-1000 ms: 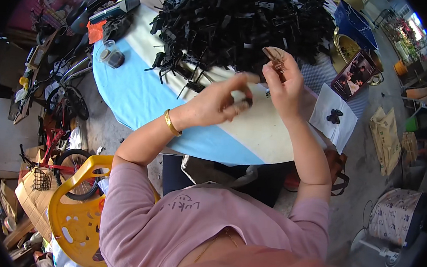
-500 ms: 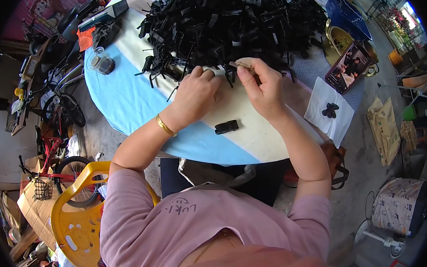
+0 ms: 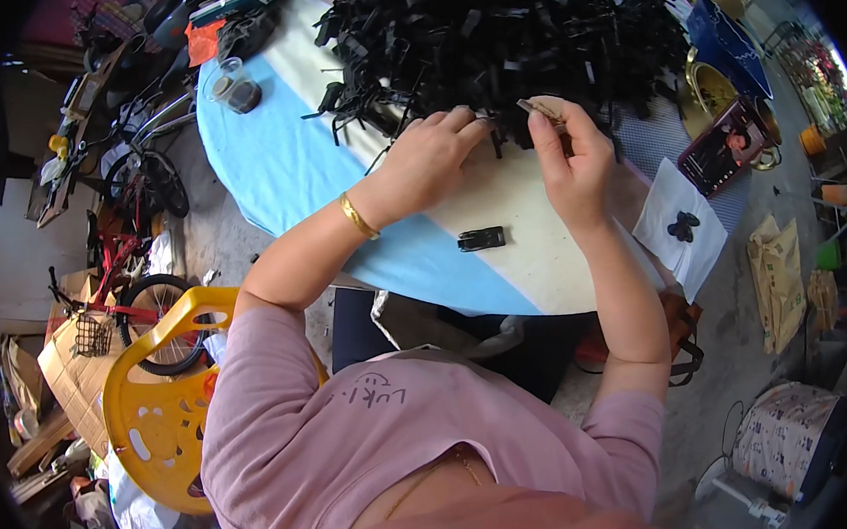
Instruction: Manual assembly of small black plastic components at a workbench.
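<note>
A large heap of black plastic parts (image 3: pixel 500 47), with thin strips sticking out, covers the far side of the table. My left hand (image 3: pixel 434 161), a gold bangle at its wrist, rests at the heap's near edge. Its fingers are bent together by the black parts, and whatever is between the fingertips is hidden. To its right, my right hand (image 3: pixel 576 162) pinches a small thin tool (image 3: pixel 543 109) between thumb and forefinger; its tip looks dark and its body tan. One separate black plastic piece (image 3: pixel 482 238) lies on the cloth nearer to me, between my forearms.
The round table has a blue and cream cloth (image 3: pixel 273 158). On its left stands a clear cup (image 3: pixel 236 93) of dark liquid. To the right are a phone (image 3: pixel 721 144) against a gold pot (image 3: pixel 706 88) and a white paper (image 3: pixel 662 209) with dark bits. A yellow chair (image 3: pixel 125 390) stands left.
The whole view has shifted, so the table sits further right. My left fingers have stretched out more towards the heap. My right hand keeps its pinch on the small tool.
</note>
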`<state>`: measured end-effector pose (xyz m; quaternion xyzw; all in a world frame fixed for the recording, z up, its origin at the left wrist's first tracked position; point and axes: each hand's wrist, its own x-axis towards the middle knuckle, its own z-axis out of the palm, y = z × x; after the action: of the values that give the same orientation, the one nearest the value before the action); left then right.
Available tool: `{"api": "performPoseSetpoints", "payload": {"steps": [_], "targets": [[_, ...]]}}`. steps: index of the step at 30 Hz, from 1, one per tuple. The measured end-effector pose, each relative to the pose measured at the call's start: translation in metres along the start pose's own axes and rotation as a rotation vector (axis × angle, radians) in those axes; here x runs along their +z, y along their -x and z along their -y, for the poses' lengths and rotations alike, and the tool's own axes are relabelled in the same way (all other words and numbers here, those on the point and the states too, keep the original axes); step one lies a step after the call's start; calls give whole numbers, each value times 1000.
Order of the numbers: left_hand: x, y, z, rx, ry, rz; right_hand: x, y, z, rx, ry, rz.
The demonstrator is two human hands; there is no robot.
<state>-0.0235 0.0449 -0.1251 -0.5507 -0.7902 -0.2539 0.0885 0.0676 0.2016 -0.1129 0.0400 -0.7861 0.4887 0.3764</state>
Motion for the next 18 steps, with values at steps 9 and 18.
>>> {"api": "performPoseSetpoints", "payload": {"steps": [9, 18], "targets": [[-7, -6, -8, -162, 212, -182, 4, -1, -3, -5, 6, -94], [3, -38, -11, -173, 58, -182, 7, -1, 0, 95, 4, -42]]}}
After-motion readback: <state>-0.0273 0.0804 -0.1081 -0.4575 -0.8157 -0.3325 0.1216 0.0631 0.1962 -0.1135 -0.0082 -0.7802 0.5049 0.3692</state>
